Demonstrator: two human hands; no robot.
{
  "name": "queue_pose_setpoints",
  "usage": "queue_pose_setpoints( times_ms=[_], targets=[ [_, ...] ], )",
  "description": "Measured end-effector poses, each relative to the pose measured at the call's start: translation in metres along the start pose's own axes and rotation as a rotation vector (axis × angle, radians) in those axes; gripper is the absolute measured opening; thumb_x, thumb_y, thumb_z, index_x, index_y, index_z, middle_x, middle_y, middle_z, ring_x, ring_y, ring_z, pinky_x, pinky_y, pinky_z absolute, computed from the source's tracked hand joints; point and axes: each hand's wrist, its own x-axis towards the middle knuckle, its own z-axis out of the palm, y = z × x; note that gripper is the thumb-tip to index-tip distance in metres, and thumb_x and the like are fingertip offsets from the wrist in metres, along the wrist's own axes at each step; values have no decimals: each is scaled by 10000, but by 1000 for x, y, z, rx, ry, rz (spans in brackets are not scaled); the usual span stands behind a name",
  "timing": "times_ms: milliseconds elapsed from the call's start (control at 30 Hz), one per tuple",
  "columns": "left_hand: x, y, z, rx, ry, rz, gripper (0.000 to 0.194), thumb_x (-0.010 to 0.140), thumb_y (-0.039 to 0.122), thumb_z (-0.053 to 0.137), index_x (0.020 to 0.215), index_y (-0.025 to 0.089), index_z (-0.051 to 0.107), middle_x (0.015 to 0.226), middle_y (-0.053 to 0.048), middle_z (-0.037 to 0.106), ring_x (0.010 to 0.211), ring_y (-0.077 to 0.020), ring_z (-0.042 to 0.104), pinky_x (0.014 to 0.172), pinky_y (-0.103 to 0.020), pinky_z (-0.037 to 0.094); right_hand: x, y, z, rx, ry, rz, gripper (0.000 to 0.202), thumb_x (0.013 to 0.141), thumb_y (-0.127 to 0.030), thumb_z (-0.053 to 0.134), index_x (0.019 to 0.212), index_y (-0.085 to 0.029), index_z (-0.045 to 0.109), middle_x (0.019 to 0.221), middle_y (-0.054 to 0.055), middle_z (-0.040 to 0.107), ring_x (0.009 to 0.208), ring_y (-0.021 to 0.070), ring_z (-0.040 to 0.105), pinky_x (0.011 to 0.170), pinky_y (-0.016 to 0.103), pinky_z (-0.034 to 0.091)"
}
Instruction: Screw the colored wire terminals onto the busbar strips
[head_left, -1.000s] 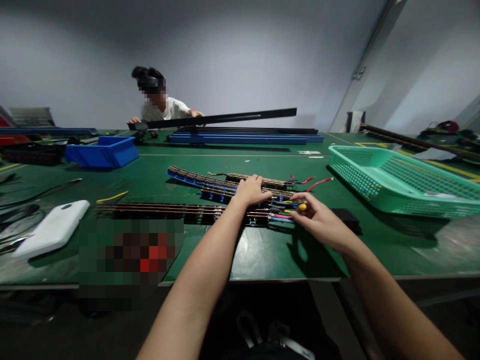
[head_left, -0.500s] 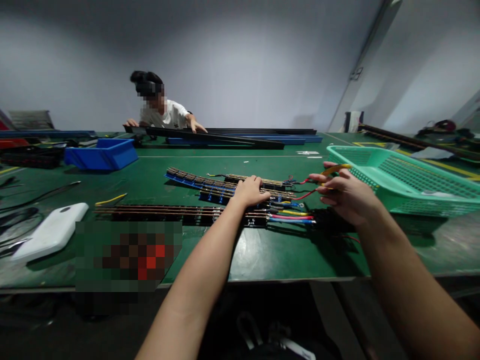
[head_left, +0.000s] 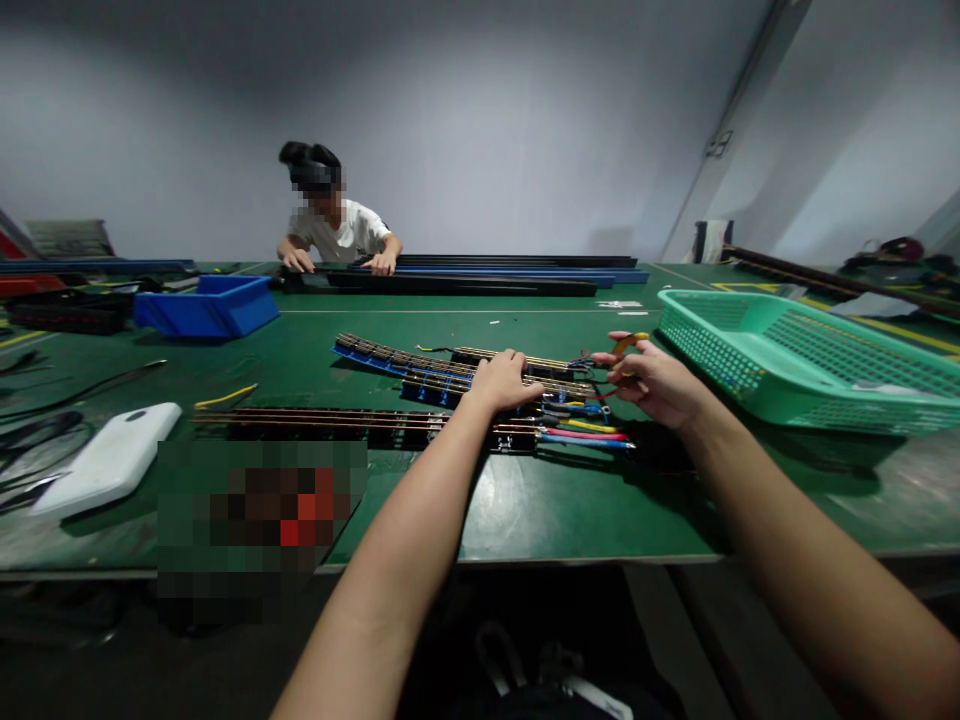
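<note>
My left hand (head_left: 501, 383) lies over a blue strip lined with brass-coloured rods (head_left: 435, 381), its fingers curled across the top and its thumb pointing right. Another such strip (head_left: 367, 351) lies angled beside it. Closer to me is a long black strip with copper-coloured rods (head_left: 300, 417); red, blue and yellow wires (head_left: 585, 438) come out of its right end. Just right of the blue strip's wire ends, my right hand (head_left: 660, 385) is closed on a curved yellow piece (head_left: 628, 344). Whether that is a tool handle or a wire is unclear. A red wire (head_left: 602, 395) reaches toward these fingers.
A green mesh basket (head_left: 787, 385) stands right of my right hand. A blue bin (head_left: 210, 308) and a white device (head_left: 112, 455) are on the left, near loose black cables. Across the green table (head_left: 525, 520), a person (head_left: 337, 230) handles long black profiles (head_left: 472, 284).
My right hand has moved left with the yellow piece, closer to the strips' wire ends. My left hand stays put. The person opposite has lowered a black profile to the table.
</note>
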Motion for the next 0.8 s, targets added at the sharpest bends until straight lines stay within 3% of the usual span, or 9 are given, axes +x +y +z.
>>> queue_pose_setpoints(
  times_ms=[167, 333, 400, 500, 600, 700, 800],
  targets=[
    [0, 1, -1, 9, 7, -2, 492, 858, 576, 504, 1137, 188, 621, 1227, -115, 642, 1132, -301, 610, 955, -429, 493, 10, 12, 1, -301, -50, -87, 312, 756, -421, 704, 983, -258, 564, 712, -25, 620, 461, 83, 414, 398, 174, 246],
    [-1, 2, -1, 13, 11, 0, 510, 858, 591, 504, 1145, 185, 619, 1231, -116, 641, 1133, -303, 609, 965, -438, 489, 10, 30, 6, -410, -113, -114, 211, 604, -234, 834, 751, -207, 686, 562, -35, 574, 506, 94, 454, 456, 197, 303],
    [-1, 2, -1, 13, 14, 1, 516, 859, 593, 502, 1151, 185, 618, 1235, -117, 641, 1138, -302, 607, 967, -436, 488, 9, 35, 8, -391, -106, -107, 219, 593, -223, 847, 724, -206, 671, 559, -39, 573, 515, 94, 458, 464, 196, 312],
    [-1, 2, 0, 16, 18, 1, 513, 866, 590, 485, 1149, 184, 620, 1238, -121, 642, 1151, -304, 602, 966, -439, 487, 7, 35, 7, -282, -40, -70, 271, 720, -392, 792, 814, -236, 592, 611, -41, 583, 504, 100, 470, 433, 181, 297],
    [-1, 1, 0, 17, 13, -2, 509, 868, 589, 478, 1146, 188, 621, 1247, -121, 639, 1162, -310, 597, 973, -454, 482, 5, 26, -1, -130, 60, -18, 299, 919, -548, 536, 863, -267, 449, 690, -28, 603, 474, 107, 491, 406, 177, 319],
    [-1, 1, 0, 12, 7, -4, 516, 864, 589, 478, 1155, 187, 615, 1257, -125, 637, 1171, -314, 592, 979, -462, 479, 0, 18, -6, -21, 124, 26, 286, 1004, -523, 364, 876, -270, 400, 761, -4, 631, 524, 121, 581, 447, 205, 429],
    [0, 1, -1, 17, 1, -9, 510, 866, 586, 475, 1159, 193, 615, 1267, -123, 637, 1188, -308, 581, 986, -452, 475, -15, 21, 0, 7, 190, -36, 269, 973, -551, 476, 951, -283, 464, 839, 0, 657, 575, 117, 617, 447, 185, 432]
  ],
)
